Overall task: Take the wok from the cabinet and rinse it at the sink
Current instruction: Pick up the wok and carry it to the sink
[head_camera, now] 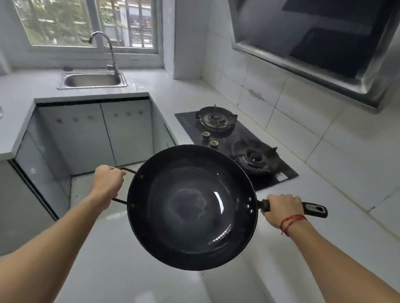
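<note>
Two-handed carry of a black wok (192,207), mouth up and close to level, in mid-air over the pale floor, just in front of the counter edge by the two-burner gas hob (236,149). The left hand (108,183) has its fingers curled round the wire loop handle (127,170) on the wok's left rim. The right hand (282,209), a red string bracelet (292,221) at its wrist, is wrapped round the long black handle (317,210) near the riveted joint, leaving the handle's end bare. Gripping at opposite sides probably shares the weight and stops the wide bowl from tipping. The bowl looks empty and dry, with a glare spot inside. The steel sink (93,81) and its gooseneck faucet (107,49) lie well apart from the wok, at the far counter below the window; no water is visibly running. Judged stage: wok out of the cabinet, the carry to the sink to be made, rinse not yet begun.
</note>
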